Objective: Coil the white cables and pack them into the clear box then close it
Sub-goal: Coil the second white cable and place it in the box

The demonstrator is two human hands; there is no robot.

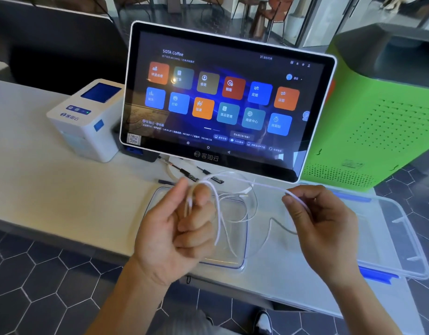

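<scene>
My left hand (182, 228) pinches one end of a thin white cable (252, 183) between thumb and fingers, with a loop hanging down over the fingers. The cable runs right to my right hand (324, 226), which grips it between thumb and forefinger. Both hands hover above the counter's front edge. Under my left hand lies a clear lid with a blue trim (242, 252). The clear box (401, 228) with blue clips sits open at the right, behind my right hand. More white cable (271, 223) lies loose on the counter between the hands.
A touchscreen terminal (223, 97) stands just behind the hands. A white receipt printer (87, 122) is at the left, a green perforated case (377, 122) at the right. Black-tipped leads (184, 170) lie under the screen. The white counter's (63, 201) edge runs below my wrists.
</scene>
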